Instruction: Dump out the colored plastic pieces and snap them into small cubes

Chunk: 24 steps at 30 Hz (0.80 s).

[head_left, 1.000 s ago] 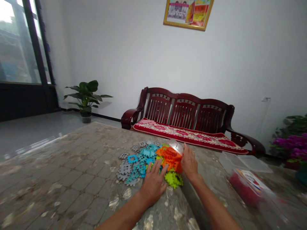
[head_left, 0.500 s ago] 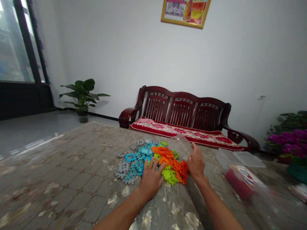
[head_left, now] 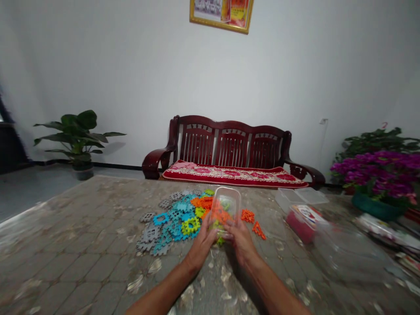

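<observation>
A clear plastic box [head_left: 226,191] is held between my two hands above the near part of a heap of toy pieces. My left hand [head_left: 202,243] grips its left near side, and my right hand [head_left: 242,244] closes on the right near side. Orange and green pieces show through the clear plastic; whether they are in the box or behind it I cannot tell. Left of the box spread grey pieces [head_left: 150,232], blue pieces [head_left: 160,219] and a yellow-green piece [head_left: 190,225]. To the right lie a small orange cluster [head_left: 247,215] and an orange triangular piece [head_left: 259,230].
On the right stand a clear box with pink contents [head_left: 301,223], a larger clear container [head_left: 351,253] and clear lids or trays [head_left: 311,195]. Purple flowers in a green pot [head_left: 377,207] are beyond. A wooden bench [head_left: 229,144] stands behind the patterned tablecloth [head_left: 95,245].
My left hand has left the heap and joined my right hand on the clear box, which is now nearer me. Some orange pieces lie apart on the right. The view has turned right.
</observation>
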Tool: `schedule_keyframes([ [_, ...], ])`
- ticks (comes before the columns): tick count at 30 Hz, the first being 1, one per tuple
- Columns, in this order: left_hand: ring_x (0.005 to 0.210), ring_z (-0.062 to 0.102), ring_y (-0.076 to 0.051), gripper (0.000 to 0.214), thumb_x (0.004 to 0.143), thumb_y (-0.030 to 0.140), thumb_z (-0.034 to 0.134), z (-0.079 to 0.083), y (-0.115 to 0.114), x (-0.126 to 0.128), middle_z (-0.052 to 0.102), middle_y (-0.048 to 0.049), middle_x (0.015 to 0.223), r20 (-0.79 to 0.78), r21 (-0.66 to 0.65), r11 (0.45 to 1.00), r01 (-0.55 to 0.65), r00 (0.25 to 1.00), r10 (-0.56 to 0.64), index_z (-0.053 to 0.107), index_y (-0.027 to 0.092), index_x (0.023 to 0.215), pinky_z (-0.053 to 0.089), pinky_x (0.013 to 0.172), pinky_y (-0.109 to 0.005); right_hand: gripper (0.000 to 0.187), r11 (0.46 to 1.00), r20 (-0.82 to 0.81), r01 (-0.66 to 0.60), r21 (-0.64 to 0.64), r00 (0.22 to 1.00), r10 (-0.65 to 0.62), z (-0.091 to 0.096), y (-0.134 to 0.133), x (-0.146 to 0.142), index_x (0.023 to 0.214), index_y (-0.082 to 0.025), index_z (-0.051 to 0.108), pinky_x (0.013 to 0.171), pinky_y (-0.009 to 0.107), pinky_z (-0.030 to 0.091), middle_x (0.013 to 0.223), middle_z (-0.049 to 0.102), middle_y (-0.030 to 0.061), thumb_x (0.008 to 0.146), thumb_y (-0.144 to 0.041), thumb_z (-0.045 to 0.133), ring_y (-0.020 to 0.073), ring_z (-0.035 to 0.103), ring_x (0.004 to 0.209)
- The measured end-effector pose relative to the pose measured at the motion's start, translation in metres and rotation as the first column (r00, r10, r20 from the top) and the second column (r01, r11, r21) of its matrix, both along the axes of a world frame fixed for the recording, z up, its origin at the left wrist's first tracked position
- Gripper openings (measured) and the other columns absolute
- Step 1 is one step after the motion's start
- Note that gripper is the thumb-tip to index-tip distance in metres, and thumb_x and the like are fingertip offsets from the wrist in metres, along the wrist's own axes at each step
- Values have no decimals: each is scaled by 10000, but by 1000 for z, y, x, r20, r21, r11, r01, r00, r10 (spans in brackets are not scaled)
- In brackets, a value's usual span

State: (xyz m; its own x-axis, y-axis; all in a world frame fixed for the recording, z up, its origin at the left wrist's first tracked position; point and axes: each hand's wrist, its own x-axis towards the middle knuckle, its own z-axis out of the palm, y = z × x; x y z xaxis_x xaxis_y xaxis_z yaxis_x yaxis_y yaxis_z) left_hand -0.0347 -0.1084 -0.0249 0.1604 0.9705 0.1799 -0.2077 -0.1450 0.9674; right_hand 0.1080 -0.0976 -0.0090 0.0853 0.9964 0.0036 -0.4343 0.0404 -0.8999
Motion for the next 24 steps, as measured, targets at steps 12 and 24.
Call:
schedule_keyframes([
  [12, 837, 637, -167, 837, 765, 678, 683, 3, 3, -4, 689, -98, 1146, 22, -303, 948, -96, 994, 107, 537, 217, 1447, 501, 675, -258, 285, 949, 955, 160, 271, 76, -286, -1, 8, 151, 1085, -208, 775, 1056, 374, 442, 1208, 734, 117, 860, -281, 616, 275, 624, 1161],
  [24, 777, 631, -214, 680, 854, 731, 535, 4, -6, 2, 733, -89, 1003, -184, -172, 980, -99, 981, 67, 674, 188, 1240, 488, 626, -300, 227, 895, 845, 51, 442, -358, -397, -5, -6, 158, 945, -204, 750, 816, 349, 447, 927, 741, 93, 925, -192, 524, 250, 658, 909],
])
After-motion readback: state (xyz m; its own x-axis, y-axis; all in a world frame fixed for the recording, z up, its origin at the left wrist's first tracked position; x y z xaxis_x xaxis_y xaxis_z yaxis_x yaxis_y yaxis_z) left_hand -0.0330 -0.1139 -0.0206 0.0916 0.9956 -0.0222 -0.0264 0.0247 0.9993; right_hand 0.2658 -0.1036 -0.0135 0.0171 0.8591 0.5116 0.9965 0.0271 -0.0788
